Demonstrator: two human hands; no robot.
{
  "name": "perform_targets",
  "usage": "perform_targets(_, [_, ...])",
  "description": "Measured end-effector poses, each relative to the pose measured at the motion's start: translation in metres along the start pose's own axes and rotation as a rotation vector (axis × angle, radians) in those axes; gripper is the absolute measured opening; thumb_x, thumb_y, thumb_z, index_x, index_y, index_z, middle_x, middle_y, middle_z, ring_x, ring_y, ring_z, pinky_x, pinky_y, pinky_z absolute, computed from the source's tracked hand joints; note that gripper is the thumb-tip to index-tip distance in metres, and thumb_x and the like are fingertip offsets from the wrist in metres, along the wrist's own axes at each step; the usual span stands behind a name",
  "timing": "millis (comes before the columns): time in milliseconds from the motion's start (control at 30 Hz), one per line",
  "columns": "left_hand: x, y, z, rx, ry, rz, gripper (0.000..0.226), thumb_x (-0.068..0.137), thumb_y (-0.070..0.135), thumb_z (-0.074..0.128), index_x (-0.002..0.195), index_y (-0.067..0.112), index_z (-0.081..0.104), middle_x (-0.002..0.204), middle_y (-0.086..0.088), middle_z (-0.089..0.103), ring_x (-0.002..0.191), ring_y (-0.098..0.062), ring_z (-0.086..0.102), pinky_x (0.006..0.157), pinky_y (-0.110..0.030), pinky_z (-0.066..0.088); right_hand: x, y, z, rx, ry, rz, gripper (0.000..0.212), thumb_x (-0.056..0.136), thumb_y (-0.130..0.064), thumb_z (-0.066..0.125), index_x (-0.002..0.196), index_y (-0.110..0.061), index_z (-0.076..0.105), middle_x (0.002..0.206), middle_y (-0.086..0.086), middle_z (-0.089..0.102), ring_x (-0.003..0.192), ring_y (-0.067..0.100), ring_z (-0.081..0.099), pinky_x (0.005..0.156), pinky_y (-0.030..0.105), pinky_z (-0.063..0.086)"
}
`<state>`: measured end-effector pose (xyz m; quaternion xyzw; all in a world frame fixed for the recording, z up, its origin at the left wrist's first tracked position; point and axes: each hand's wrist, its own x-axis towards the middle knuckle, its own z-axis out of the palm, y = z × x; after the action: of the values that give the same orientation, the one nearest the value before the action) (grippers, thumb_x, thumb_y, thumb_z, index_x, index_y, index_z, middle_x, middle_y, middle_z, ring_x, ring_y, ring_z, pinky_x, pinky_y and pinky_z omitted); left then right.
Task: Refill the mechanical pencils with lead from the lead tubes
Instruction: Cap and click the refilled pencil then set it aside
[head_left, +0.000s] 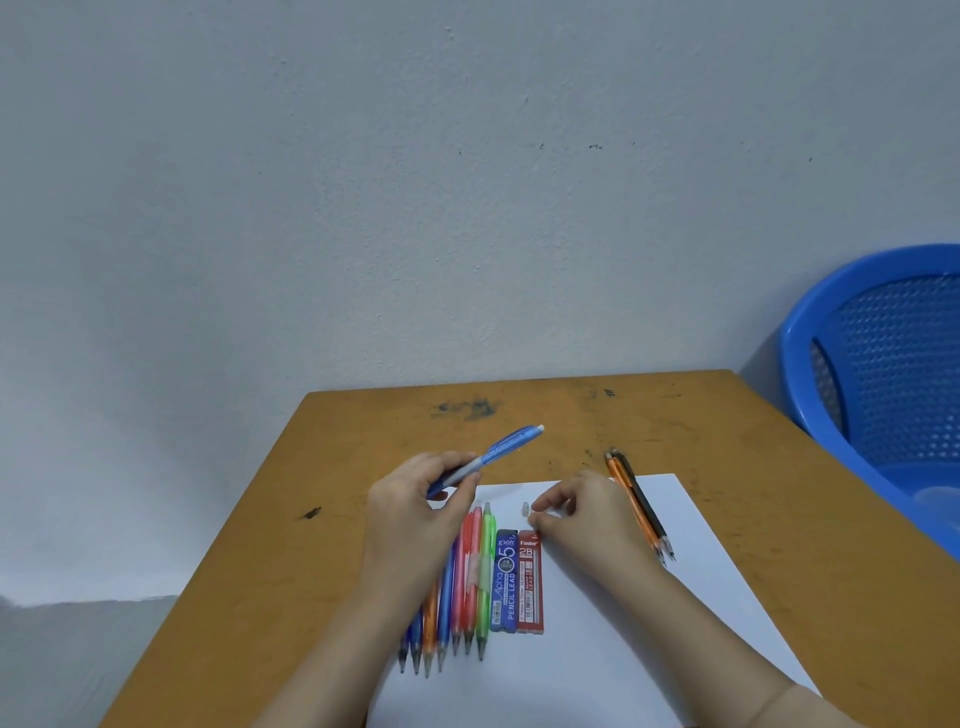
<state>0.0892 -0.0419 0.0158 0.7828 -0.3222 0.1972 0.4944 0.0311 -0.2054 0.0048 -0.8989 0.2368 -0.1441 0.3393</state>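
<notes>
Blue pencil (498, 451) clamped in the left fingers (449, 464), thumb and curled fingertips closed round the lower barrel near the tip. Held off the surface (234, 571), slanted, white top end up and away to the right, tip low beside the left hand (410, 514). Bent right fingers (550, 500), tips drawn close together low over the sheet (675, 597); holding something or nothing, cannot tell. Just beside those tips, a small whitish cap (524, 509) lying on the sheet; touching them or not, cannot tell. Apart from the blue pencil, the right hand (587, 514), with a gap between the two hands.

Under and beside the left wrist, a row (470, 577) of coloured pencils side by side on the sheet: blue, orange, blue, pink, red, green, tips toward the person, tops partly hidden by the left hand. Right beside the green one, a blue tube (505, 582) of lead, lying flat, lengthwise with the row. Against its right side, a red tube (531, 584) marked 2B, top end just below the right thumb.

Farther right, beyond the right hand, a pair (635, 501) of pencils, orange and black, close together and slanted, tips toward the person, top ends off the sheet on bare wood.

White paper for the sheet, brown wood for the surface, with dark smudges near the far edge. At the far right, off the surface, a blue plastic mesh basket (883, 364). Behind, a plain grey wall (363, 182).
</notes>
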Motion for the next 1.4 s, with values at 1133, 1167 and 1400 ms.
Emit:
perform_targets(1133, [0.002, -0.003, 0.001, 0.011, -0.034, 0.11, 0.019, 0.077, 0.011, 0.076, 0.094, 0.019, 0.074, 0.086, 0.015, 0.068, 0.085, 0.002, 0.061, 0.073, -0.009, 0.048, -0.006, -0.011, -0.037, 1.246, -0.036, 0.096, 0.007, 0.082, 0.003, 0.063, 0.086, -0.001, 0.068, 0.069, 0.011, 0.067, 0.063, 0.016, 0.061, 0.057, 0.019, 0.046])
perform_targets(1167, [0.002, -0.003, 0.001, 0.011, -0.032, 0.111, 0.019, 0.077, 0.011, 0.076, 0.094, 0.019, 0.074, 0.086, 0.015, 0.068, 0.085, 0.002, 0.061, 0.073, -0.009, 0.048, -0.006, -0.011, -0.037, 1.257, -0.038, 0.1, 0.007, 0.082, 0.003, 0.063, 0.085, -0.001, 0.068, 0.07, 0.011, 0.067, 0.062, 0.016, 0.061, 0.057, 0.019, 0.046])
perform_targets(1400, [0.001, -0.001, 0.001, -0.022, -0.016, 0.107, 0.019, 0.077, 0.01, 0.075, 0.094, 0.019, 0.074, 0.086, 0.015, 0.068, 0.083, 0.001, 0.062, 0.072, -0.01, 0.049, -0.007, -0.013, -0.038, 1.366, -0.062, 0.143, 0.007, 0.084, 0.002, 0.06, 0.086, -0.001, 0.065, 0.072, 0.011, 0.069, 0.062, 0.015, 0.063, 0.056, 0.018, 0.049])
